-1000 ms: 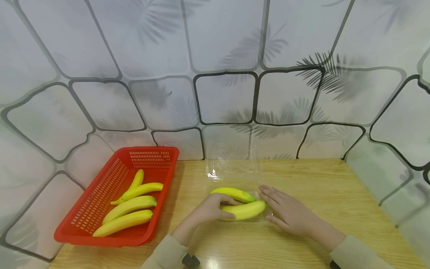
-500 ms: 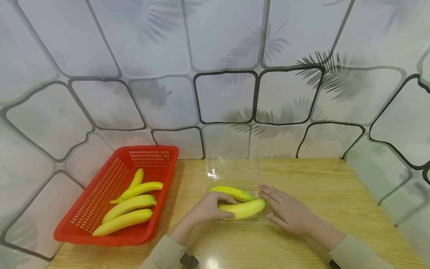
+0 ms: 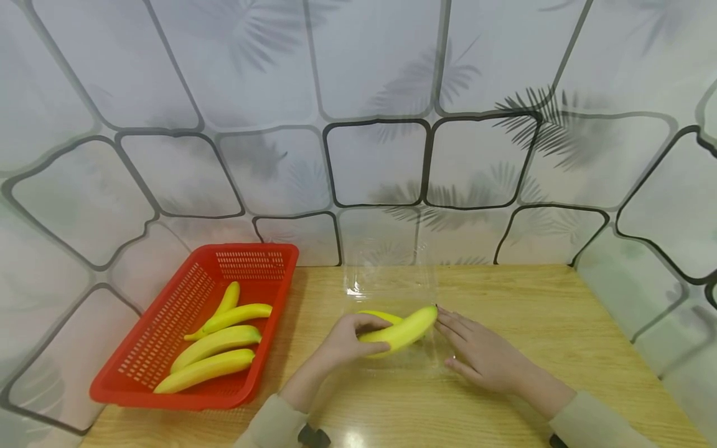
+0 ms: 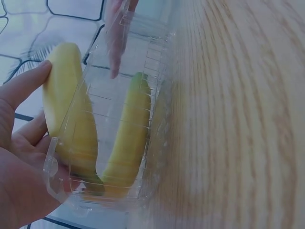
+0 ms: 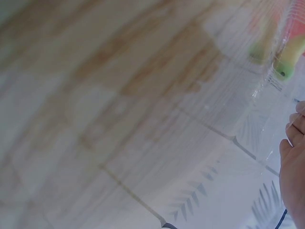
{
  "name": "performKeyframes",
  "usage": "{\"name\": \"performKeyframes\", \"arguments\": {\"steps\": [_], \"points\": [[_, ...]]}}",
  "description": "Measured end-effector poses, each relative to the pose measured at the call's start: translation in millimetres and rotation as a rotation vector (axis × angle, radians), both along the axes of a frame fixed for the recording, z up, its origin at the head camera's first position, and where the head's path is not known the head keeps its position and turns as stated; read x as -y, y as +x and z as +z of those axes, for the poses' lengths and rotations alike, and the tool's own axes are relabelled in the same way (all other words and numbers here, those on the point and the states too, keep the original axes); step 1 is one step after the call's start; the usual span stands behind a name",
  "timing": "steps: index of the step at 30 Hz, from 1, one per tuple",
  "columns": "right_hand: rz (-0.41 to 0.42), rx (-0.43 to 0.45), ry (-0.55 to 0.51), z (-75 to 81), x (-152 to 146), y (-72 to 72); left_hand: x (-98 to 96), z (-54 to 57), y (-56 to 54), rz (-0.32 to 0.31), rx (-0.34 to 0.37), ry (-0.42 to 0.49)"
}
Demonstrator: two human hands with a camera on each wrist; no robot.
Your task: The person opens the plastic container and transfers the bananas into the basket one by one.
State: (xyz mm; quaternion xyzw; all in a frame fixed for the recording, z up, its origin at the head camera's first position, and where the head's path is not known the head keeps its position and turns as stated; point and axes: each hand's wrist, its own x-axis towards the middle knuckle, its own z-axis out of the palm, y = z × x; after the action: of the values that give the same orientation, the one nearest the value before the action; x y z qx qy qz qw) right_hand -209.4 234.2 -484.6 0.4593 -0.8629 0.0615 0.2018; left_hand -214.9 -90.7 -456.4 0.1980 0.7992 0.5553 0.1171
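Observation:
A yellow banana point(image 3: 407, 331) is gripped between the thumb and fingers of my left hand point(image 3: 343, 341), its right end raised. In the left wrist view this banana point(image 4: 64, 90) slants partly behind the wall of a clear plastic clamshell box point(image 4: 102, 105). A second banana point(image 4: 127, 136) lies inside the box; in the head view the held one covers most of it. My right hand point(image 3: 484, 354) is beside the box's right side with fingers straight, and the fingertips are close to the held banana's raised end. The box's clear lid point(image 3: 389, 274) stands open at the back.
A red plastic basket point(image 3: 267, 354) stands on the left with several bananas point(image 3: 215, 346) in it. Beneath everything is a wood-grain table point(image 3: 504, 292). A patterned wall covering point(image 3: 375, 165) rises behind and at both sides.
The held banana has tilted, its right end lifting and shifting left, and it now covers more of the banana in the box. My right hand has hardly moved.

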Motion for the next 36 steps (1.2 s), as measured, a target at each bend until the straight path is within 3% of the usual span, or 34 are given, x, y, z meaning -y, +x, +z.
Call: {"name": "performKeyframes", "arguments": {"steps": [14,29,36], "points": [[-0.015,0.024,0.026,-1.9,-0.2,-0.2,-2.8,14.1,5.7,0.095,-0.027,0.027],[-0.009,0.018,0.018,-5.4,-0.2,-2.3,5.5,44.3,20.1,0.235,-0.048,-0.021],[-0.016,0.039,0.015,-4.7,-0.3,-1.5,15.6,57.7,26.7,0.253,-0.067,0.022]]}}
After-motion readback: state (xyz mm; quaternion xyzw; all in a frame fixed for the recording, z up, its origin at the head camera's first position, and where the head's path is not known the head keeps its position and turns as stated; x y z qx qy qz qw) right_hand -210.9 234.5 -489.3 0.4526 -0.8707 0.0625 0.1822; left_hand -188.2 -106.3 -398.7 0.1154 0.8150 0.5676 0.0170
